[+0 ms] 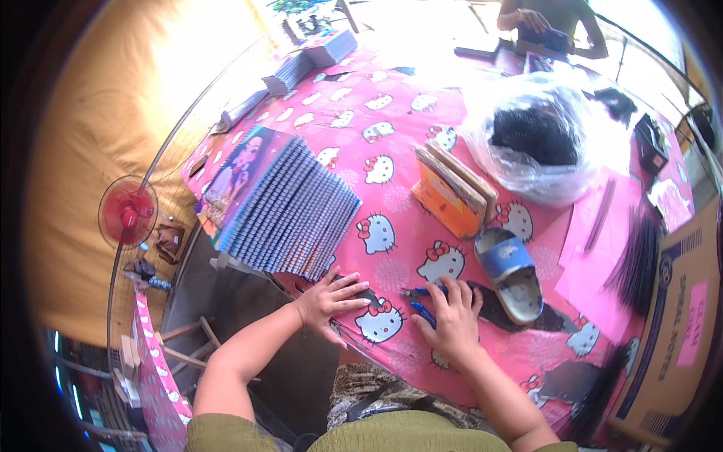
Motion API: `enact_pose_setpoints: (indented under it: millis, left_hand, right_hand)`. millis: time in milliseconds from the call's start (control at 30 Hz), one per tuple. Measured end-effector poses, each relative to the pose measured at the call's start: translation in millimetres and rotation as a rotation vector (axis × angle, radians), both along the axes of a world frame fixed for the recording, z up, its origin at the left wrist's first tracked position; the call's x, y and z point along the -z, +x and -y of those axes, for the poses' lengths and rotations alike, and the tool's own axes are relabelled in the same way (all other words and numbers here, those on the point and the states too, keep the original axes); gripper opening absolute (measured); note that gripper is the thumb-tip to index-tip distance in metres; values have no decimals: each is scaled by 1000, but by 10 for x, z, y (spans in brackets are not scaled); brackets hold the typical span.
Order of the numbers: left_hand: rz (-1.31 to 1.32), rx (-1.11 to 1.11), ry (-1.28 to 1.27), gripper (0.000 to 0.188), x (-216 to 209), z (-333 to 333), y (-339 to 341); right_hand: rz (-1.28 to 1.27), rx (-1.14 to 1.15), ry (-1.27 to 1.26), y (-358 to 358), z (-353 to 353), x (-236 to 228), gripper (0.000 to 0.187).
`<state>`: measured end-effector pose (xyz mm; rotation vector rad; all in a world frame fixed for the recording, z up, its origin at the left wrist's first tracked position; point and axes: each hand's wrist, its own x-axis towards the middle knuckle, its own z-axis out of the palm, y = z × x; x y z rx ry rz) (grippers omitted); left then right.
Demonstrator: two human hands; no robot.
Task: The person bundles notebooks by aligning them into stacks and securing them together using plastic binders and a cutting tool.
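Observation:
My left hand (331, 305) lies at the table's near edge, fingers spread and holding nothing. Its fingertips touch a dark patch in front of the notebook stack. A pair of blue-handled pliers (423, 311) lies on the tabletop, partly covered by my right hand (454, 320). The right fingers are apart over the handles, with no closed grip showing. Beyond my left hand stands a tall stack of spiral notebooks (290, 211), with a colourful cover on its left side. To the right of my right hand sits a blue and pale slipper (510, 273) on a dark patch.
Orange-sided blocks (450, 192) stand mid-table. Behind them is a clear plastic bag (527, 177) of black coils. A cardboard box (666, 331) and black strands (636, 264) edge the right. More notebooks (331, 49) lie far back; a person (553, 26) works opposite. A red fan (129, 212) stands left.

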<state>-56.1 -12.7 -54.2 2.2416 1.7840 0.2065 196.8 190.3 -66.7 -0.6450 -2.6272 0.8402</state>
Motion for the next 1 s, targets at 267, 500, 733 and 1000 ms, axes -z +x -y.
enact_pose_setpoints:
  millis: [267, 500, 733, 1000]
  left_hand:
    - [-28, 11, 4, 108, 132, 46, 28]
    - [-16, 54, -2, 108, 167, 29, -53]
    - [19, 65, 56, 106, 105, 19, -46]
    - [55, 46, 32, 103, 176, 74, -46]
  right_hand:
    - [36, -28, -64, 34, -62, -39, 63]
    - [36, -22, -100, 6, -58, -37, 62]
    - [23, 13, -54, -50, -39, -3, 60]
    - [47, 10, -75, -20, -33, -41, 61]
